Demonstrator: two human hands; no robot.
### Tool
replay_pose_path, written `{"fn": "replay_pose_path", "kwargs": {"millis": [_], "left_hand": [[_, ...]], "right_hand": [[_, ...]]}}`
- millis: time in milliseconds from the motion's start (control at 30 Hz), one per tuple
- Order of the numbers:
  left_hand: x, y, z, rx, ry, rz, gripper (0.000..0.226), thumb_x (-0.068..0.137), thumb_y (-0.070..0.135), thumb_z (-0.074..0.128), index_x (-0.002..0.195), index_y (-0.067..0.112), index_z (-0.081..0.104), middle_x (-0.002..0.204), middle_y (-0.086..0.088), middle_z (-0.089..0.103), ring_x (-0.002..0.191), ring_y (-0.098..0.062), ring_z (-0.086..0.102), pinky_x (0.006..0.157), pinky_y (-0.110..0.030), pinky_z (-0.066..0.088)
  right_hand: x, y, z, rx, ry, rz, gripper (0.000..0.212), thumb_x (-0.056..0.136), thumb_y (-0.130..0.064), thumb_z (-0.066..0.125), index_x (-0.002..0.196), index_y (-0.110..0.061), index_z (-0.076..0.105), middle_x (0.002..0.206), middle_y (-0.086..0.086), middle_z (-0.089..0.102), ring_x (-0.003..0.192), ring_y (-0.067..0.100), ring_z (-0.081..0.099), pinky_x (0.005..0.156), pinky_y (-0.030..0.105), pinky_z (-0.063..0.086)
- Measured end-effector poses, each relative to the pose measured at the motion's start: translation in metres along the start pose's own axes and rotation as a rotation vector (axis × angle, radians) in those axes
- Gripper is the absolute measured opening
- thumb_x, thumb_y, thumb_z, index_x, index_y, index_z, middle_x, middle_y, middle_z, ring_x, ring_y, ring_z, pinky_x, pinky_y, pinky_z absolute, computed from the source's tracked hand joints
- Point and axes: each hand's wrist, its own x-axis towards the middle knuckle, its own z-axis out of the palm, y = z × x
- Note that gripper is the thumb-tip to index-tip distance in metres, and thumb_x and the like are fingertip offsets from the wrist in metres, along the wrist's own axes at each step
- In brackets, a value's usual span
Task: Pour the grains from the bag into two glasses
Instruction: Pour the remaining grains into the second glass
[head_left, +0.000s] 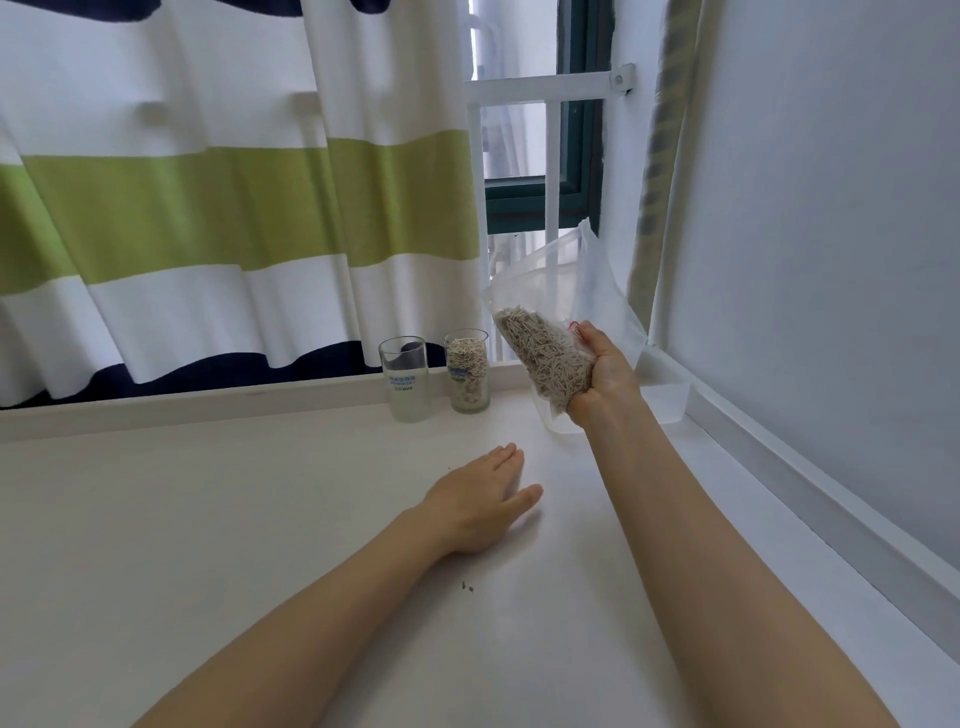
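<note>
Two clear glasses stand side by side at the back of the white table (260, 519). The left glass (404, 379) looks empty. The right glass (467, 371) holds pale grains nearly to its rim. My right hand (608, 374) grips a clear plastic bag of grains (545, 332) from below, lifted just to the right of the filled glass, its mouth pointing up and to the right. My left hand (480, 499) lies flat on the table in front of the glasses, fingers together, holding nothing.
A striped curtain (234, 208) hangs behind the glasses. A clear plastic tub (667, 400) sits in the back right corner behind the bag. A wall (831, 260) runs along the right edge. A few dark specks (466, 587) lie on the table.
</note>
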Motion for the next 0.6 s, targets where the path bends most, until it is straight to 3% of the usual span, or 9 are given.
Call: {"fn": "replay_pose_path", "kwargs": {"millis": [133, 200, 233, 267, 300, 367, 400, 467, 600], "left_hand": [[-0.018, 0.005, -0.004, 0.063, 0.054, 0.014, 0.052, 0.101, 0.044, 0.023, 0.142, 0.015, 0.038, 0.153, -0.001, 0.032, 0.141, -0.015, 0.028, 0.115, -0.034, 0.024], [-0.024, 0.005, -0.005, 0.075, 0.119, 0.011, 0.044, 0.102, 0.037, 0.023, 0.107, 0.008, 0.056, 0.124, -0.009, 0.058, 0.119, -0.023, 0.051, 0.101, -0.039, 0.039], [-0.026, 0.004, -0.007, 0.059, 0.169, 0.017, 0.041, 0.101, 0.034, 0.025, 0.090, 0.007, 0.054, 0.107, -0.011, 0.062, 0.104, -0.026, 0.056, 0.093, -0.041, 0.044], [-0.028, 0.002, -0.008, 0.032, 0.215, 0.017, 0.039, 0.101, 0.031, 0.027, 0.086, 0.009, 0.055, 0.102, -0.010, 0.064, 0.097, -0.027, 0.057, 0.089, -0.041, 0.045], [-0.028, -0.002, -0.009, 0.006, 0.246, 0.005, 0.036, 0.101, 0.031, 0.029, 0.099, 0.013, 0.060, 0.114, -0.008, 0.064, 0.104, -0.026, 0.056, 0.095, -0.040, 0.043], [-0.027, -0.014, -0.012, -0.032, 0.221, -0.069, 0.047, 0.102, 0.034, 0.028, 0.145, 0.017, 0.035, 0.152, -0.003, 0.034, 0.138, -0.018, 0.033, 0.113, -0.031, 0.026], [-0.027, -0.020, -0.013, -0.056, 0.190, -0.111, 0.055, 0.102, 0.038, 0.027, 0.152, 0.016, 0.017, 0.158, -0.001, 0.018, 0.145, -0.015, 0.018, 0.116, -0.029, 0.017], [-0.025, -0.031, -0.011, -0.110, 0.110, -0.180, 0.066, 0.100, 0.046, 0.023, 0.152, 0.012, 0.002, 0.161, -0.002, 0.002, 0.147, -0.013, 0.003, 0.119, -0.028, 0.004], [-0.027, -0.033, -0.005, -0.082, 0.001, -0.128, 0.066, 0.101, 0.047, 0.018, 0.152, 0.011, -0.001, 0.160, -0.002, -0.005, 0.147, -0.010, -0.004, 0.117, -0.024, -0.005]], "right_hand": [[-0.002, 0.004, 0.003, 0.000, -0.004, 0.002, 0.030, 0.069, -0.011, 0.079, 0.095, -0.010, 0.063, 0.115, 0.013, 0.068, 0.098, 0.033, 0.068, 0.052, 0.043, 0.057], [-0.004, 0.007, 0.004, -0.013, 0.002, 0.002, 0.035, 0.068, -0.011, 0.080, 0.099, -0.010, 0.063, 0.114, 0.013, 0.069, 0.098, 0.033, 0.068, 0.053, 0.043, 0.057], [-0.004, 0.007, 0.004, -0.019, 0.005, 0.001, 0.037, 0.067, -0.012, 0.080, 0.101, -0.010, 0.064, 0.114, 0.013, 0.069, 0.097, 0.033, 0.068, 0.052, 0.043, 0.057], [-0.004, 0.009, 0.004, -0.024, 0.011, 0.000, 0.041, 0.066, -0.012, 0.081, 0.104, -0.010, 0.065, 0.114, 0.012, 0.069, 0.097, 0.033, 0.068, 0.051, 0.043, 0.056], [-0.005, 0.009, 0.004, -0.027, 0.018, -0.002, 0.047, 0.066, -0.012, 0.081, 0.109, -0.010, 0.065, 0.114, 0.012, 0.069, 0.097, 0.033, 0.068, 0.051, 0.043, 0.055], [-0.006, 0.009, 0.005, -0.034, 0.023, -0.008, 0.054, 0.065, -0.013, 0.082, 0.116, -0.009, 0.064, 0.114, 0.012, 0.069, 0.096, 0.033, 0.068, 0.051, 0.043, 0.055], [-0.007, 0.010, 0.005, -0.037, 0.022, -0.010, 0.055, 0.065, -0.013, 0.082, 0.117, -0.009, 0.064, 0.114, 0.012, 0.069, 0.096, 0.033, 0.068, 0.051, 0.043, 0.055], [-0.009, 0.010, 0.006, -0.049, 0.018, -0.018, 0.052, 0.065, -0.013, 0.081, 0.115, -0.010, 0.064, 0.113, 0.012, 0.069, 0.096, 0.033, 0.068, 0.051, 0.043, 0.055], [-0.007, 0.010, 0.005, -0.043, 0.022, -0.029, 0.057, 0.065, -0.013, 0.082, 0.118, -0.009, 0.062, 0.113, 0.013, 0.069, 0.096, 0.034, 0.068, 0.052, 0.044, 0.055]]}}
